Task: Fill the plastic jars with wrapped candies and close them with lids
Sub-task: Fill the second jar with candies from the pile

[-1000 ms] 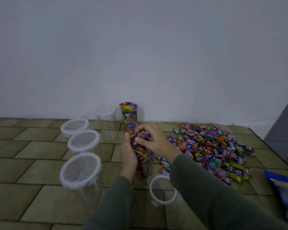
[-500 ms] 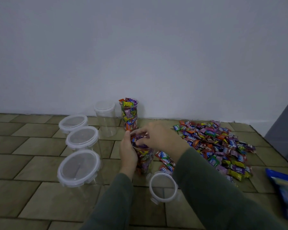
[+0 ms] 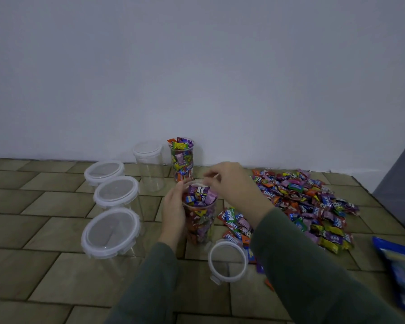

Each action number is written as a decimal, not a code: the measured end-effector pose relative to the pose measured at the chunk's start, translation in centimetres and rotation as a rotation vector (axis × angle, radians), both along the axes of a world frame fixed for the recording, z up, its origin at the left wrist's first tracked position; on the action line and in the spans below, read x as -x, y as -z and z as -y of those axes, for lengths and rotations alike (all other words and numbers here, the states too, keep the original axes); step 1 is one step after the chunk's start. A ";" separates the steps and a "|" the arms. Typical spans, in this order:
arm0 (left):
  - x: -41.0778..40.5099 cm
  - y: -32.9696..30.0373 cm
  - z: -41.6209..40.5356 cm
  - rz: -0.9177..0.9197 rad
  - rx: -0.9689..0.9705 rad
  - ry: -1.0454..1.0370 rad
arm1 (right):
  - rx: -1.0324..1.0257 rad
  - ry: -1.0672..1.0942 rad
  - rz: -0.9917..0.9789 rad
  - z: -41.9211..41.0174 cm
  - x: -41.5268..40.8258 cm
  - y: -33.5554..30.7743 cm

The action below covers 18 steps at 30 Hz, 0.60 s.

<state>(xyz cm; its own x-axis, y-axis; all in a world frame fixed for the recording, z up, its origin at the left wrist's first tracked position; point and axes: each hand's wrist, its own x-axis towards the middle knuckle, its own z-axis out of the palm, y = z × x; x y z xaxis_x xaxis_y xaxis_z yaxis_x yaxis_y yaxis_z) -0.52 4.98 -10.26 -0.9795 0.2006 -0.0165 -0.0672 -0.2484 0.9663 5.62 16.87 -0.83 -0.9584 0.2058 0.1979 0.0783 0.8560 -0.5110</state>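
From the head view: a clear plastic jar (image 3: 199,220) at centre on the tiled floor (image 3: 45,272), upright, lidless, packed to the rim with wrapped candies in purple, orange and yellow. Left hand (image 3: 173,212) wrapped round the side of that jar, fingers curled on its wall. Right hand (image 3: 234,185) above the jar's mouth, fingers loosely bent, tips just over the rim; cannot tell whether anything is pinched there. Behind this jar, near the wall (image 3: 197,66), a second filled jar (image 3: 181,160), also lidless, candies heaped above its rim; just left of that, an empty lidded jar (image 3: 149,166). Left of the held jar, three more empty lidded jars (image 3: 112,232) in a row. Six jars in all: two filled, four empty. One loose white-rimmed lid (image 3: 228,260) flat on the floor just in front of the held jar. To its right, a spread pile of candies (image 3: 313,202). Further right, at the frame's edge, a blue bag (image 3: 400,272).
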 end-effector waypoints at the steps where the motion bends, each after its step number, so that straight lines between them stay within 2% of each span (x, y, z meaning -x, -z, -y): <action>1: 0.0 -0.5 0.4 -0.046 0.029 -0.001 | 0.034 0.037 -0.055 -0.9 -0.1 0.1; 4: 0.2 -2.5 1.4 -0.187 0.133 -0.018 | 0.060 0.140 -0.117 -3.7 -0.2 1.1; 10: -2.4 -7.6 -0.9 -0.551 0.385 -0.039 | 0.077 0.201 0.015 -7.9 -0.3 5.3; 13: -4.7 -8.8 -4.0 -0.697 0.505 0.022 | 0.036 0.216 0.064 -9.8 0.0 7.1; 15: -6.0 -8.3 -6.4 -0.704 0.651 0.085 | 0.007 0.218 0.103 -11.0 0.5 7.9; 18: -6.1 -5.3 -9.4 -0.522 0.934 0.264 | -0.021 0.211 0.164 -12.5 1.0 8.7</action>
<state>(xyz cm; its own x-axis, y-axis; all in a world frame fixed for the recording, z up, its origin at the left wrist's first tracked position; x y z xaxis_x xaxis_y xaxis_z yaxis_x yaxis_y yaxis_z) 5.59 14.35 -4.98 -0.8384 0.5286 0.1328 0.4605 0.5567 0.6913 4.63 29.39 -9.51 -0.9144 0.4016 0.0502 0.3360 0.8225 -0.4588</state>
